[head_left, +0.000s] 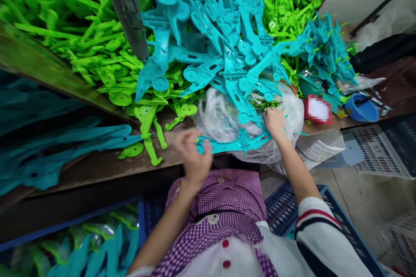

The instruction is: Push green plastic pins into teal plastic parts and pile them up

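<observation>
My left hand point(195, 153) is smeared by motion over the left end of a long turquoise plastic part point(224, 146) at the bench's front edge. Its fingers look bent, but whether they grip anything is unclear. My right hand point(274, 122) reaches into a clear plastic bag point(292, 106), fingers curled down at small green pieces point(264, 103); what they pinch is hidden. Just beyond that turquoise part rises a heap of similar turquoise parts point(232, 62), some overlapping the bag.
Lime-green plastic parts point(97, 52) are piled left and behind. A grey upright tool point(128, 13) hangs at upper left. To the right are a red-framed object point(318, 109) and a blue bowl point(362, 108). A blue crate point(141, 220) with parts stands below left.
</observation>
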Tool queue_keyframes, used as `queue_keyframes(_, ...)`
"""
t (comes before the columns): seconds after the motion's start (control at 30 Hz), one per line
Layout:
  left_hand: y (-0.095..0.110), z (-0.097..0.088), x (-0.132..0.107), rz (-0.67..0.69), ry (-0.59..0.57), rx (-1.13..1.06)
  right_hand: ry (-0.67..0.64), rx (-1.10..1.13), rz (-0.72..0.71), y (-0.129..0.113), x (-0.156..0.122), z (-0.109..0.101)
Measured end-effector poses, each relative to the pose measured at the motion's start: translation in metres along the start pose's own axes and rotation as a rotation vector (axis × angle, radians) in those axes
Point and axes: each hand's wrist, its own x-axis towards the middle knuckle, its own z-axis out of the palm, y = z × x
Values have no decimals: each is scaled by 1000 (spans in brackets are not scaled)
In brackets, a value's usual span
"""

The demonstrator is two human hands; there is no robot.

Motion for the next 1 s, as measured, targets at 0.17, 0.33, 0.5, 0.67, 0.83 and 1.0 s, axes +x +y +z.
queue_keyframes(0.17, 64, 64, -14, 501, -707, -40, -45, -37, -9, -5, 6, -2)
queue_keyframes(0.33, 40, 79, -15, 562, -713, 61, 17, 131, -97, 4, 13, -8)
queue_keyframes(0.5, 14, 65, -12, 569, -685, 104, 280, 578, -137, 20, -11, -23)
queue_keyframes(0.67, 13, 69, -10, 535, -698, 107, 216, 990, -85, 21, -66, 1)
queue_keyframes(0.83, 16, 70, -9, 521, -710, 111, 185, 997, 20, 23, -78, 28)
queue_keyframes(1.0, 16, 69, -9, 512, -698, 118, 176, 960, -75, 19, -81, 21)
